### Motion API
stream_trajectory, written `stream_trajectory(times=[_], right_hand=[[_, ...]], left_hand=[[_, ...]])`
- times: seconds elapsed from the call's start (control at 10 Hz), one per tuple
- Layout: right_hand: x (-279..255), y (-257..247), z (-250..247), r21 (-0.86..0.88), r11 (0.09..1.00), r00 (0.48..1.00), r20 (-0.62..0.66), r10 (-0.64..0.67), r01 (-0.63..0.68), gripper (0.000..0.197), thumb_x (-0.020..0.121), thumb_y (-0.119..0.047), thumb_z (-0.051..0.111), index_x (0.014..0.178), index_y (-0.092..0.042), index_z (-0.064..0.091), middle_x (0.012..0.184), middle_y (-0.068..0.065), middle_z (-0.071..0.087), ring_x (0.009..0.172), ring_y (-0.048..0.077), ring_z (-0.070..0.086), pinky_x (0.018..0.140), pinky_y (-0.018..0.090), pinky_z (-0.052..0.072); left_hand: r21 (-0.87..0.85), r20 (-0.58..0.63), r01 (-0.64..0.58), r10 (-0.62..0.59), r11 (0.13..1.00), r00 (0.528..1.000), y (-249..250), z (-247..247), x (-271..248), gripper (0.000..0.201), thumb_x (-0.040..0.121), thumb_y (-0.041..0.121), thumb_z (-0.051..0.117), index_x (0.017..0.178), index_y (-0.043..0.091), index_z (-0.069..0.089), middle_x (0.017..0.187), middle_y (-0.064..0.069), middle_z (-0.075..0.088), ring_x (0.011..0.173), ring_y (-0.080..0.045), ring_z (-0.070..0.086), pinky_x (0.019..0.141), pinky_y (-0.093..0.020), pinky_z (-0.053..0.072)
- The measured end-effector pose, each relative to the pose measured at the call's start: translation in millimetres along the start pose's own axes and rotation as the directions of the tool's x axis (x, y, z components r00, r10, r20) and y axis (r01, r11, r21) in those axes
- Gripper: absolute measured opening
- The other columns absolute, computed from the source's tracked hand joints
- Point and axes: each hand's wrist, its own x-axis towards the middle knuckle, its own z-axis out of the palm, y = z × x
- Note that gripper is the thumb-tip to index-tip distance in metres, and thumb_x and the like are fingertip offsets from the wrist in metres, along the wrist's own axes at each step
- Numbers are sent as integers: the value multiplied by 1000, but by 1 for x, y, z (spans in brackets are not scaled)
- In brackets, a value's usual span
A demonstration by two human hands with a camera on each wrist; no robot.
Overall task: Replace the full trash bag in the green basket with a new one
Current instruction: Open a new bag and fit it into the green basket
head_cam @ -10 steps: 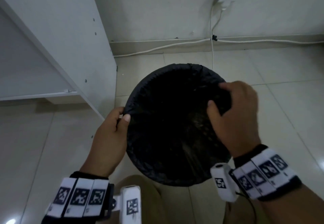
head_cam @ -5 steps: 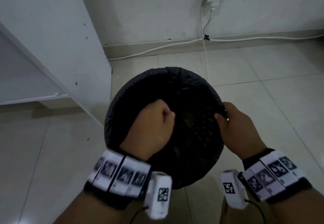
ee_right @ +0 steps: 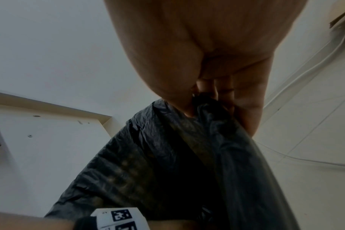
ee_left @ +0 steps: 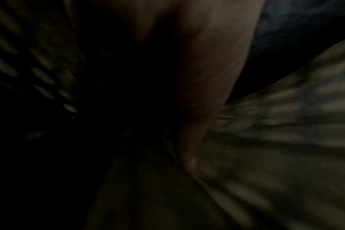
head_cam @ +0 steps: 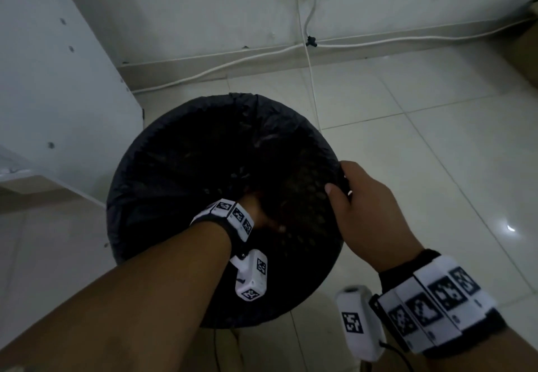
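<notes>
Black plastic is what both hands are busy with. Nearest, the left arm goes down into the basket, and the left hand is deep inside, low in the bag. It is too dark in there to see the fingers, and the left wrist view is a dark blur, so I cannot tell if that hand is holding anything or just pushing. A little further out, the right hand is at the right side of the rim. Its thumb lies on the inside and its fingers curl over the outside, so it pinches the bag's edge against the rim. The right wrist view shows the same thing: the fingers are bunched on a fold of black plastic. The bag is folded over the rim all the way round, and the basket's holes show through it, so it looks like a new, empty bag going in. I think the step is pushing the bag down to the bottom while the edge is held still. Next, the left hand should press the plastic flat against the bottom and sides, gently so it does not rip, then come out. The basket stands on the tile floor, beside a white cabinet. Behind it, a cable runs along the wall.
</notes>
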Motion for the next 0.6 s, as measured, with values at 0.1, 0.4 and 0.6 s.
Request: stream_trajectory(times=[0.1,0.4,0.6], right_hand=[[4,-1,-2,4,1000,1000,13,2,-2,15,100,-27,48,112,-19,53,88,-1,63,69,16,59,60,32,46],[7,-5,-2,-4,1000,999,18,-28,28,14,100,-25,49,109,-16,54,88,1,63,68,14,59,57,24,44],[7,-4,-2,-1,1000,999,26,-27,27,13,100,-24,50,108,-15,54,86,1,64,64,14,59,57,30,48]], left_hand=[[126,22,-73,70,989,997,6,-2,-7,105,78,58,76,158,18,21,163,-8,25,149,-28,27,120,-36,22],[183,-217,265,-224,947,950,-8,-30,14,106,79,61,72,157,17,18,160,-18,25,144,-38,31,118,-47,30],[302,-76,222,-209,927,975,-27,-36,31,156,45,81,78,156,28,-19,165,-14,-20,151,-43,-11,122,-60,5]])
